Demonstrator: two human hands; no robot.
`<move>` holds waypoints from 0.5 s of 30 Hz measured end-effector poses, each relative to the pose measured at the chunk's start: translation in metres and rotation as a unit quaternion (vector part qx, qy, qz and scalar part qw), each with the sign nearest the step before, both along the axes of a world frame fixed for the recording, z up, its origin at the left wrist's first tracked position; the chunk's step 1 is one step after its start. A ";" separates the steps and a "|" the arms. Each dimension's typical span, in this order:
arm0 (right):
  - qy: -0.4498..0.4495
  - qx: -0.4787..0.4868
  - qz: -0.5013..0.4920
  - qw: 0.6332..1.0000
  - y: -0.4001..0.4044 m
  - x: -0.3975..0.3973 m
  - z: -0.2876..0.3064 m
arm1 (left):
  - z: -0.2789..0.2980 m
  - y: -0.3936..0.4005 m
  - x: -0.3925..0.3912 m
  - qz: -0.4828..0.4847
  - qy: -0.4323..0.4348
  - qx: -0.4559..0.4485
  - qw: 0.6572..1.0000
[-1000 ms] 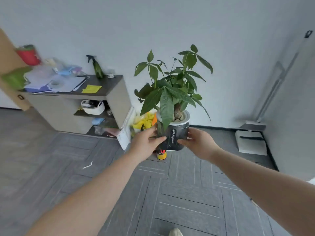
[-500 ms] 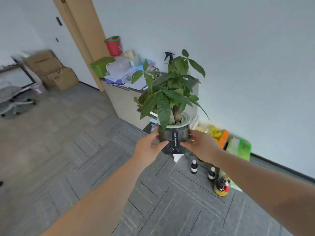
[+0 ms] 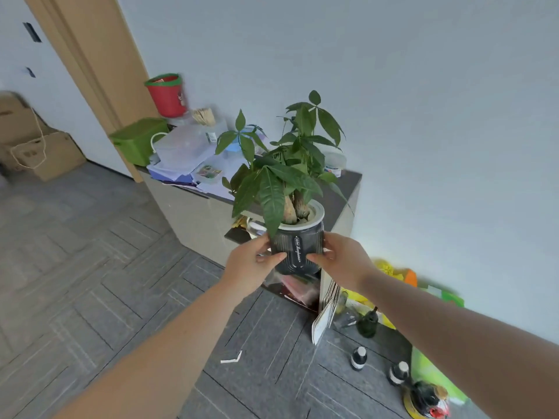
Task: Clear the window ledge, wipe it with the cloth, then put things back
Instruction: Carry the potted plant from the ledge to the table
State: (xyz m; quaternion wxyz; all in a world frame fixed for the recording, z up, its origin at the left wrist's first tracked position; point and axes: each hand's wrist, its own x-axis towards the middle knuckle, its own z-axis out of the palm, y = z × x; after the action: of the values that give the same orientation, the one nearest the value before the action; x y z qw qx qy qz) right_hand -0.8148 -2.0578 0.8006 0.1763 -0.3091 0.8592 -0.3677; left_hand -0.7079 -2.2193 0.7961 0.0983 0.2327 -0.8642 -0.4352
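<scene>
Both hands are carrying the potted plant (image 3: 298,252) in mid-air, out in front of the body. The left hand (image 3: 252,263) is wrapping round the pot's left side, thumb lying across the dark ribbed front; the right hand (image 3: 340,258) is mirroring it on the right, thumb also on the front near the label. Pot is sitting upright, leaves spreading above the white inner rim.

Plant is hanging in front of a low cabinet (image 3: 193,216) against the wall, above the grey floor (image 3: 90,267), touching neither. The cabinet's worktop is crowded at its left end: a red bucket (image 3: 166,95), a green box (image 3: 139,140), a clear plastic container (image 3: 181,146), loose papers. The right end of that dark top is showing some bare surface behind the foliage.

Small bottles (image 3: 359,358) are standing on the floor to the right of the cabinet, near bright bags by the wall.

Progress, as a judgement: neither window ledge nor cloth is showing in view, so I cannot tell how much of the ledge is cleared. With the plant off any surface and facing the cabinet, this reads as the clearing stage, the plant heading for a temporary spot. Wiping and putting things back appear to be ahead.
</scene>
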 end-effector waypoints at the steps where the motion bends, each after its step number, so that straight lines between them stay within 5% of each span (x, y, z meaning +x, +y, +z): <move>1: -0.006 -0.002 -0.014 1.000 -0.014 -0.013 -0.003 | -0.001 -0.015 -0.016 -0.011 -0.004 -0.004 1.000; 15: -0.049 -0.009 -0.099 0.994 -0.176 -0.232 -0.060 | -0.030 -0.181 -0.254 -0.080 -0.046 -0.028 0.995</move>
State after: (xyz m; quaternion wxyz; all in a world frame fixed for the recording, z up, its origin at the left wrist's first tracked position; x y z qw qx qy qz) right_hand -1.0468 -2.2342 0.7401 0.1784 -0.2061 0.8725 -0.4055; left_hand -0.9619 -2.4005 0.7661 0.0295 0.1797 -0.8954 -0.4063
